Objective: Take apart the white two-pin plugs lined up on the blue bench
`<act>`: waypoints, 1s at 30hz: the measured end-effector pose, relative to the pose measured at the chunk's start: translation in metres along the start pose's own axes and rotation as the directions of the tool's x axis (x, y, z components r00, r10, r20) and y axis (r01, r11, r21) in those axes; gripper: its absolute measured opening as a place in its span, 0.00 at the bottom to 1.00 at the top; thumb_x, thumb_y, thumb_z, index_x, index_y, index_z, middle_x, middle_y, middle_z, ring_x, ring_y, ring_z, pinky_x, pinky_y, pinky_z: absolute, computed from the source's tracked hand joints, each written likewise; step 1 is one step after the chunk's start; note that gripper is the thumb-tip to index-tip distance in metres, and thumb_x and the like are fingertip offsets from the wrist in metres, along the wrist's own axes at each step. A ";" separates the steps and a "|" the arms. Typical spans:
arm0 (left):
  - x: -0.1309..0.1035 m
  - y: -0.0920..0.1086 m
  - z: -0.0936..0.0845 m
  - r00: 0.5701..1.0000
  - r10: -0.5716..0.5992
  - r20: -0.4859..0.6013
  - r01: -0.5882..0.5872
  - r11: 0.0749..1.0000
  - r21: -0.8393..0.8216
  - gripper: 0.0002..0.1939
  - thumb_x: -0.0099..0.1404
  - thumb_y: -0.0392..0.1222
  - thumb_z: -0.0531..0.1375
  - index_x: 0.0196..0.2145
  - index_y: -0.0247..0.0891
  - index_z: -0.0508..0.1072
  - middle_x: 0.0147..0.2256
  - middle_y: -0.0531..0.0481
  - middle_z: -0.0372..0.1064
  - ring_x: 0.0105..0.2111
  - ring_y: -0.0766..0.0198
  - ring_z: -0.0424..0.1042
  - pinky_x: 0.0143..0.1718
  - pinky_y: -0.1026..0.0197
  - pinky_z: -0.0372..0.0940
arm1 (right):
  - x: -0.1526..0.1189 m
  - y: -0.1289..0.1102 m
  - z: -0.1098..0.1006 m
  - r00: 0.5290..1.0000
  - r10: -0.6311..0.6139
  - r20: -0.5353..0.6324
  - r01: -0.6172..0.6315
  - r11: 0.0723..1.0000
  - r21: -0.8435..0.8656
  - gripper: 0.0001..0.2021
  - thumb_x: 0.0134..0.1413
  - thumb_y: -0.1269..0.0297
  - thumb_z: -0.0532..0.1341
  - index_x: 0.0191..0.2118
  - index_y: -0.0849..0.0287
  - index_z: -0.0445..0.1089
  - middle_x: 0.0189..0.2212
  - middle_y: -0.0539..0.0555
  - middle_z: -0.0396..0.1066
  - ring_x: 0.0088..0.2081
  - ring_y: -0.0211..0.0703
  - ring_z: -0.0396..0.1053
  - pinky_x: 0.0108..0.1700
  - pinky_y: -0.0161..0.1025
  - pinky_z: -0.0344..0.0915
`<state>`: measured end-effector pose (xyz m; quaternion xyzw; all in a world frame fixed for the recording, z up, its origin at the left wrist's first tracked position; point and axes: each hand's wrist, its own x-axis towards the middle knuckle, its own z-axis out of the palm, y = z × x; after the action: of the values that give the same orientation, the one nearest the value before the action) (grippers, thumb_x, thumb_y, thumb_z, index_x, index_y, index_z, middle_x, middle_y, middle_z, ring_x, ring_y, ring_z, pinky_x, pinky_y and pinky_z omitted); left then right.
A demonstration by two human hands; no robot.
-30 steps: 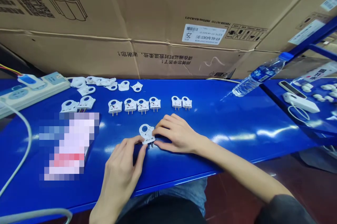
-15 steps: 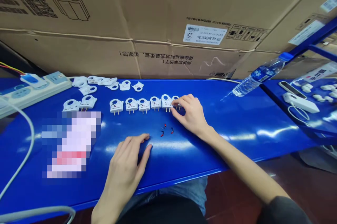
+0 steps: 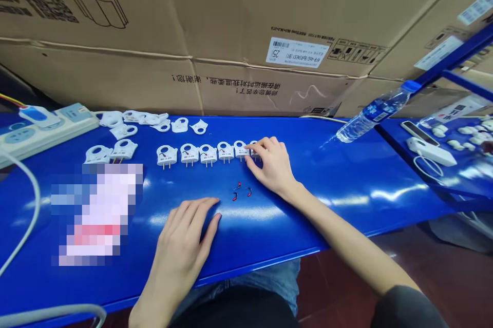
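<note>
Plug point(image 3: 241, 150) has moved into the row point(image 3: 208, 154), 1 o'clock from the empty left hand point(image 3: 183, 238), so I'd call it parked; right hand point(image 3: 274, 166) at its edge, pinching or released I can't tell.

Two-pin plug housings point(image 3: 208, 157) form a row at frame centre on the table point(image 3: 316, 199), three wired components point(image 3: 235, 196) before them. Left: power strip point(image 3: 48, 135). Right: water bottle point(image 3: 373, 113). Behind, across the top: cardboard carton point(image 3: 215, 25).

The left hand point(image 3: 185, 235) curves loosely, thumb and fingers point(image 3: 204, 207) parted; the right hand point(image 3: 272, 165) extends farther forward, fingers bent.
</note>
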<state>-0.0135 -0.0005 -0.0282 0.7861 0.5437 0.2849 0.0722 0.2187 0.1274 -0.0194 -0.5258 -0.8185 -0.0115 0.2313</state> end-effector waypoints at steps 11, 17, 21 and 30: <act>0.000 0.001 0.000 1.000 -0.002 0.011 0.002 1.000 0.015 0.14 0.77 0.45 0.53 0.55 0.43 0.71 0.50 0.45 0.77 0.48 0.52 0.75 0.49 0.49 0.66 | 0.002 -0.023 0.003 0.978 -0.174 0.117 0.174 0.985 0.012 0.18 0.72 0.55 0.58 0.61 0.53 0.72 0.49 0.61 0.72 0.49 0.55 0.61 0.47 0.50 0.57; 0.000 0.001 0.000 0.999 -0.014 0.031 0.014 1.000 0.006 0.15 0.77 0.47 0.53 0.57 0.43 0.69 0.50 0.45 0.76 0.49 0.52 0.75 0.50 0.48 0.66 | -0.003 -0.025 0.002 0.980 -0.177 0.092 0.161 0.974 0.161 0.11 0.70 0.58 0.61 0.48 0.56 0.78 0.45 0.57 0.74 0.47 0.51 0.63 0.50 0.48 0.60; -0.001 0.000 0.001 0.999 -0.039 0.010 0.039 0.999 -0.009 0.16 0.77 0.47 0.54 0.58 0.42 0.67 0.51 0.44 0.76 0.49 0.52 0.75 0.50 0.49 0.67 | -0.009 -0.033 -0.002 0.975 -0.205 0.087 0.178 0.952 0.248 0.09 0.68 0.60 0.62 0.45 0.58 0.77 0.43 0.56 0.75 0.46 0.49 0.65 0.49 0.46 0.62; -0.002 -0.001 0.000 0.995 -0.062 -0.074 0.059 0.997 -0.045 0.23 0.76 0.46 0.56 0.66 0.44 0.61 0.55 0.44 0.74 0.51 0.55 0.77 0.52 0.52 0.71 | -0.024 -0.053 -0.011 0.959 -0.274 -0.067 0.277 0.868 0.413 0.09 0.69 0.59 0.62 0.45 0.57 0.77 0.40 0.55 0.76 0.41 0.45 0.67 0.43 0.44 0.61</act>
<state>-0.0145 -0.0024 -0.0295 0.7562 0.5636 0.3236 0.0768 0.1848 0.0799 -0.0070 -0.3419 -0.8677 0.1294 0.3368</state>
